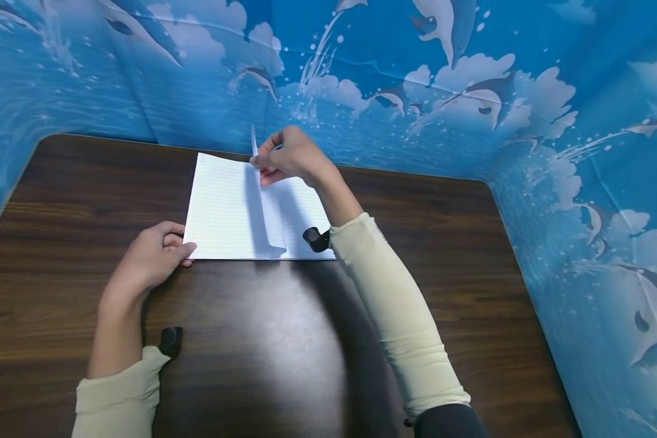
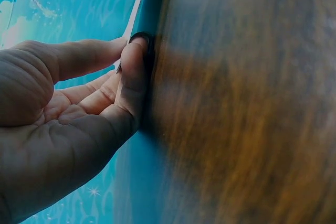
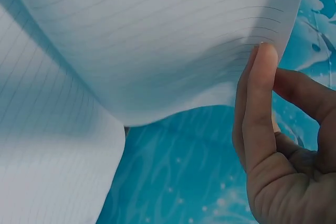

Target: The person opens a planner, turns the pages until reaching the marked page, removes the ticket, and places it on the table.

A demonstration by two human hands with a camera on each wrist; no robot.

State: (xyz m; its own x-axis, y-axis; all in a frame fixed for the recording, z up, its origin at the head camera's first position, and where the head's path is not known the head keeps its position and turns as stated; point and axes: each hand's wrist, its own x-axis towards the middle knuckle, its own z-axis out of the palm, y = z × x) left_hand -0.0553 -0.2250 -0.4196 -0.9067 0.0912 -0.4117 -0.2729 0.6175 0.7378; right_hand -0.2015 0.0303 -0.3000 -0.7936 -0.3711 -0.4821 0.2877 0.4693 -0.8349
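An open notebook (image 1: 219, 210) with ruled white pages lies near the table's far edge. My left hand (image 1: 152, 257) grips its near left corner, thumb on top and fingers at the edge; the left wrist view shows the thumb and fingertips (image 2: 137, 59) closed on the thin edge. Over the middle of the notebook, my right hand (image 1: 295, 157) pinches the outer edge of one raised page (image 3: 157, 51) between thumb and fingers. That ruled page stands up and bends, casting a shadow on the left page. Part of the right page is hidden behind the right hand and wrist.
The dark wooden table (image 1: 454, 261) carries the notebook. A blue curtain (image 1: 328, 79) printed with dolphins rises right behind the table and along its right side. Black wrist devices (image 1: 316, 239) stick out at both pale sleeves (image 1: 399, 310).
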